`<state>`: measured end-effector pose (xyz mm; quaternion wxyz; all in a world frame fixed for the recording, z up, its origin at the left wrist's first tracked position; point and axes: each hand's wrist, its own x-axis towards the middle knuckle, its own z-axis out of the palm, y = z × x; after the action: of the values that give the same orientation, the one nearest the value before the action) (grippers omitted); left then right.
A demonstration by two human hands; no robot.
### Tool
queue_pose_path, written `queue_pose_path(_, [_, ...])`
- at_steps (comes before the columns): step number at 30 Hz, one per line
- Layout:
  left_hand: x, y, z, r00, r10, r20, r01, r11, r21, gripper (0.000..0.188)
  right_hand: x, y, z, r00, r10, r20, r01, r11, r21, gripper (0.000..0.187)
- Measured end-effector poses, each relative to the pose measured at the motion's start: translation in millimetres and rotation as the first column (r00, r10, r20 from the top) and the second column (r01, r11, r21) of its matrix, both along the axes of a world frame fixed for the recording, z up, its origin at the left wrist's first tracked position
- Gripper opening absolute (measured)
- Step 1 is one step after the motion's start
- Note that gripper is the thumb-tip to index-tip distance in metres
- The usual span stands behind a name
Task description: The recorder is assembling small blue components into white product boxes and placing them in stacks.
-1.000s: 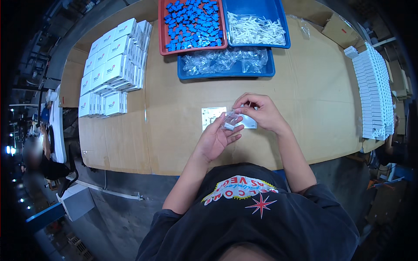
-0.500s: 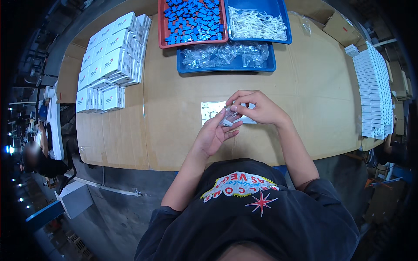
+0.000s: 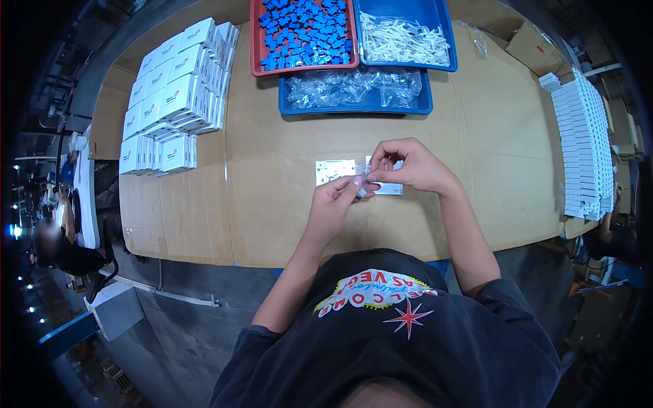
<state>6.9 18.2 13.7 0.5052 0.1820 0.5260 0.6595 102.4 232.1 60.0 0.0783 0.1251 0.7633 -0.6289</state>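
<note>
So a small clear plastic bag [image 3: 371, 182] is being pinched between both hands right over the middle of the cardboard-covered table [image 3: 272, 204]: the left hand [image 3: 335, 204] is gripping its lower left edge with thumb and fingertips, and the right hand [image 3: 408, 166] is curled over its upper right side, fingers closed on it. What's inside the bag is too small to be made out. Just under and to the left of the left hand's fingertips a small white card [image 3: 333, 170] is lying flat on the table, and another white slip [image 3: 389, 188] is peeking out below the right hand. Well beyond the hands, a blue tray of clear bags [image 3: 354, 92] is sitting nearest, with a red tray of small blue parts [image 3: 303, 32] and a blue tray of white parts [image 3: 403, 37] behind it. Far off to the left of the left hand, white boxes with red-and-blue labels [image 3: 173, 88] are stacked in rows. Far right of the right hand, a long row of flat white cartons [image 3: 583, 139] is lined up along the table edge.
</note>
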Motion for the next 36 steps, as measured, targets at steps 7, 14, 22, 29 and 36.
queue_pose_path(7, [0.2,-2.9,-4.3,0.981,0.079,-0.179,-0.098,0.99,-0.099,0.029,-0.1,-34.0,-22.6,0.92,-0.341,-0.194,0.266,0.905,-0.332,0.027])
queue_pose_path(14, [2.9,2.1,9.5,0.938,0.346,-0.026,-0.342,0.935,0.099,0.02,-0.8,-42.6,-18.1,0.915,-0.362,-0.179,0.276,0.884,-0.377,0.033])
queue_pose_path(22, [5.8,6.1,9.6,0.894,0.447,0.027,-0.447,0.888,0.109,0.019,-1.4,-52.5,-32.9,0.894,-0.435,-0.111,0.352,0.833,-0.428,0.016])
queue_pose_path(29, [5.2,4.7,6.0,0.884,0.466,0.02,-0.466,0.879,0.1,0.02,-1.3,-66.5,-40.3,0.851,-0.522,-0.056,0.422,0.743,-0.519,0.011])
queue_pose_path(36, [5.1,5.5,3.1,0.859,0.513,-0.001,-0.511,0.855,0.086,0.021,-4.4,-70.9,-40.6,0.829,-0.559,0.028,0.47,0.668,-0.578,0.012])
